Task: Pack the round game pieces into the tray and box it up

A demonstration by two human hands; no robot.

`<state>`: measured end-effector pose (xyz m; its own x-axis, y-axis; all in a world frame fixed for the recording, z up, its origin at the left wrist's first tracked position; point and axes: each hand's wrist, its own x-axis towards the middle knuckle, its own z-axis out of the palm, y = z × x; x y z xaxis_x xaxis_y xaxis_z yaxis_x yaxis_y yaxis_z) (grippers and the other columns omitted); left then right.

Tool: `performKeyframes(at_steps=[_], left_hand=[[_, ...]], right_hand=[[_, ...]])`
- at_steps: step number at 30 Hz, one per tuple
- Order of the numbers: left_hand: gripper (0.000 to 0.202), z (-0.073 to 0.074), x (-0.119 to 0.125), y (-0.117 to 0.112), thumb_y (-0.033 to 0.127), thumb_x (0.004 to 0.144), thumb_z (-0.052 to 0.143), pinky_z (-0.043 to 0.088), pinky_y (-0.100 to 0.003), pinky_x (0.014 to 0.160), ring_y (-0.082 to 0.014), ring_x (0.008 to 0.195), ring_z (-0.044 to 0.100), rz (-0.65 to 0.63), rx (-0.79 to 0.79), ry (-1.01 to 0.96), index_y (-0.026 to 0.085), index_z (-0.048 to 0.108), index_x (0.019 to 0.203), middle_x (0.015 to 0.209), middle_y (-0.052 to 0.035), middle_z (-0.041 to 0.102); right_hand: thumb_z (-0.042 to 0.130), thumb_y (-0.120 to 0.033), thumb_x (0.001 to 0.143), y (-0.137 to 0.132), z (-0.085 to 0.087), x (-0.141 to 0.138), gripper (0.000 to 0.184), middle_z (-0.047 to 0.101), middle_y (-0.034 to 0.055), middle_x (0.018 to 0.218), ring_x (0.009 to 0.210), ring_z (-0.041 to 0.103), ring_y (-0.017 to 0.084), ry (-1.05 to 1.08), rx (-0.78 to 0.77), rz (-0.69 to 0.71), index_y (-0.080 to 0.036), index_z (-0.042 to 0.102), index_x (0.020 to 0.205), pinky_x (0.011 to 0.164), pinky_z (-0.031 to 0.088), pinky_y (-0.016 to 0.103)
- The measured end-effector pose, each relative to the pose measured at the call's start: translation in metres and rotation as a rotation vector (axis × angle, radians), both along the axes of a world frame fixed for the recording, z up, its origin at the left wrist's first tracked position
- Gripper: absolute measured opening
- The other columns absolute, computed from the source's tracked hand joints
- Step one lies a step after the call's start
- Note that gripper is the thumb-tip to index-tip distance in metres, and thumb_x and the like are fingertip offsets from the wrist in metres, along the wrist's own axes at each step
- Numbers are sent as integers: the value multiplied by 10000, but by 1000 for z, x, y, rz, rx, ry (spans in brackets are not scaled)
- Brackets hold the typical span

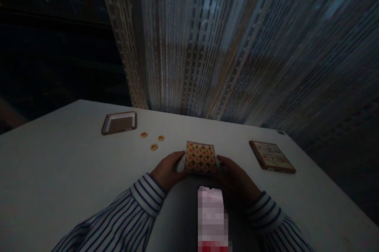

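A small square box point(200, 142) filled with rows of round Chinese chess pieces point(204, 160) sits at the middle of the white table, right in front of me. Most pieces show red characters, a few in the back row black ones. My left hand point(168, 170) grips the box's left side, thumb near the front edge. On the opposite side, my right hand point(238, 179) is curled around the right edge and front corner; its lower fingers are in shadow. Three loose chess pieces point(153, 147) lie face up beyond my left hand.
An open, shallow brown-rimmed tray point(134, 122) lies at the back left. To the right rests a flat box with a pictured cover point(272, 156). A phone point(211, 212) with a lit, blurred screen is nearest me. String curtains point(189, 47) hang behind the table point(74, 157).
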<state>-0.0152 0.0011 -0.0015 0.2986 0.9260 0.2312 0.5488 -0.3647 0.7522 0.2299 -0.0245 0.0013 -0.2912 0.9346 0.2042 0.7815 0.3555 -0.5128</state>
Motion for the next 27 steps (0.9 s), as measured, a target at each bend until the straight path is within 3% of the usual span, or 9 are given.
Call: performKeyframes(at_steps=[9,15,27], left_hand=[[490,-3,2,3,227,645,644,425,-385,929,-239,1059,565,-16,5,30,161,574,1126,1150,-113,617],[506,-5,2,3,206,661,636,421,-374,940,-224,1072,556,-38,14,58,149,549,1156,1169,-106,606],[512,-1,1,3,212,673,619,426,-369,941,-213,1076,554,-37,24,106,133,527,1171,1177,-111,600]], right_hand=[[537,-306,774,-1,9,-6,456,609,96,1135,1024,556,237,-55,-102,-39,-191,503,1214,866,447,377],[522,-277,778,-1,3,-5,426,621,101,1116,1004,573,251,-22,-30,-14,-201,526,1197,842,464,396],[525,-297,788,-2,10,-9,399,642,95,1080,969,596,249,-5,-11,-18,-199,549,1174,809,488,389]])
